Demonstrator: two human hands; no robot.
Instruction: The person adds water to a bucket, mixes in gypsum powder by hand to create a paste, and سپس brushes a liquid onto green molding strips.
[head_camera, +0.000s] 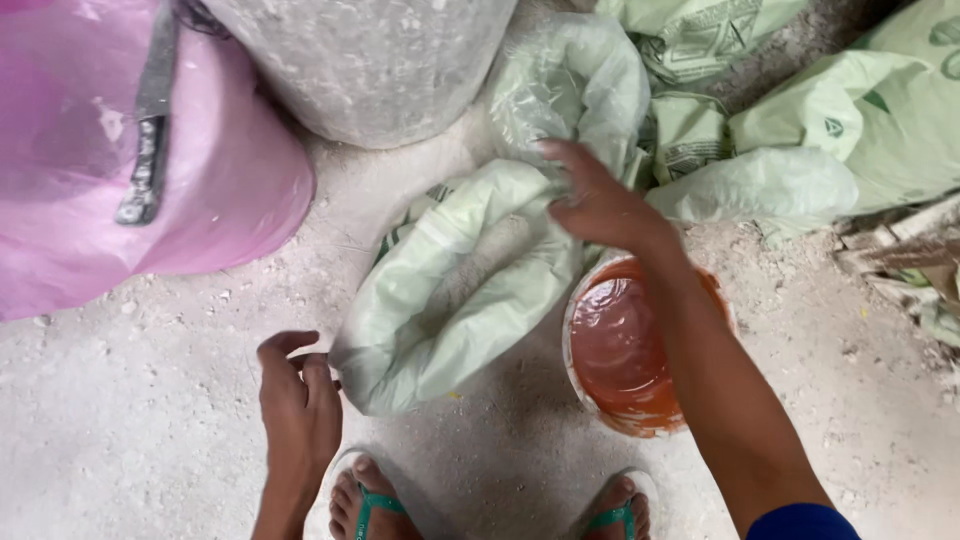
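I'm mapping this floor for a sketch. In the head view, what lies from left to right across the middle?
Pink plastic sack → left hand → open pale green sack → right hand → orange bucket → heap of green sacks.

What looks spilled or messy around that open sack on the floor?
Pale powder dusts the floor around the open green sack, the orange bucket and the sandalled feet. A knife lies on the pink bag.
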